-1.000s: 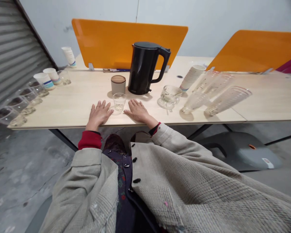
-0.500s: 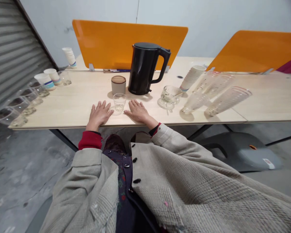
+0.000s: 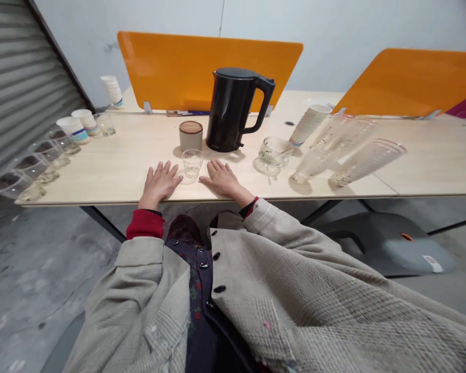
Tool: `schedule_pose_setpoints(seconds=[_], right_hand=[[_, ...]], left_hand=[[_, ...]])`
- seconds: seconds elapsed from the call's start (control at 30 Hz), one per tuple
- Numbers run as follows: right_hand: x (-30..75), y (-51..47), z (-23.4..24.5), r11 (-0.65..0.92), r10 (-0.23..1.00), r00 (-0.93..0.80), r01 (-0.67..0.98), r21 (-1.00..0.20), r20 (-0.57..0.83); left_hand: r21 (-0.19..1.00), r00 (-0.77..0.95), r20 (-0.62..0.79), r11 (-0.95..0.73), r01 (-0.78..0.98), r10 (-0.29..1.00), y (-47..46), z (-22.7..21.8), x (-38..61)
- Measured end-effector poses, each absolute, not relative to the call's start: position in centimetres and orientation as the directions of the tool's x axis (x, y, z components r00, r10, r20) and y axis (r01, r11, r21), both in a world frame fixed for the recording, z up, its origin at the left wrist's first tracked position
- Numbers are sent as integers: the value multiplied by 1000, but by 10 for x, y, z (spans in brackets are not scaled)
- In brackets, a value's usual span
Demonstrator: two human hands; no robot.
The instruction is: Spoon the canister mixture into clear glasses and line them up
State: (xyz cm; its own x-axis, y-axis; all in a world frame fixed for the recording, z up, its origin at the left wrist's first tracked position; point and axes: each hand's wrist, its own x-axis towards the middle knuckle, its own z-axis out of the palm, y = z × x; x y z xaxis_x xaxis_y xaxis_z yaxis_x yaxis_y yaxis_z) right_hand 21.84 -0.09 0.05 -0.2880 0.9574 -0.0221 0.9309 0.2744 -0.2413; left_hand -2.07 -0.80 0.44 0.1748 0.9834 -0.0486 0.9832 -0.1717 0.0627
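Observation:
My left hand (image 3: 160,182) lies flat on the pale wooden table (image 3: 140,140), fingers spread and holding nothing. My right hand (image 3: 222,179) rests palm down too, its fingers stretched out. Between the two stands a clear plastic cup (image 3: 192,165), upright, apart from the right hand and close to the left thumb. Just behind the cup is a grey canister (image 3: 190,138) with a wooden lid. A black electric kettle (image 3: 230,111) stands behind my right hand, its handle to the right. Right of that hand, a glass teacup (image 3: 272,151) sits on a clear saucer (image 3: 262,167).
Stacked paper cups (image 3: 309,125) and tall stacks of clear plastic cups (image 3: 363,163) stand at the right. Along the left end are several clear cups (image 3: 34,168) and white paper cups (image 3: 73,129). Orange dividers (image 3: 209,67) line the back. A grey chair (image 3: 392,243) is below right.

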Motion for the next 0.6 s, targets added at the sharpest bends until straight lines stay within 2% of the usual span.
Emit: schedule_pose_setpoints(seconds=[0.6], right_hand=[[218,-4,2,275,958,-285,931,-239,-9]], left_hand=[[84,172,-51,-167,982,984,-10,6,-19]])
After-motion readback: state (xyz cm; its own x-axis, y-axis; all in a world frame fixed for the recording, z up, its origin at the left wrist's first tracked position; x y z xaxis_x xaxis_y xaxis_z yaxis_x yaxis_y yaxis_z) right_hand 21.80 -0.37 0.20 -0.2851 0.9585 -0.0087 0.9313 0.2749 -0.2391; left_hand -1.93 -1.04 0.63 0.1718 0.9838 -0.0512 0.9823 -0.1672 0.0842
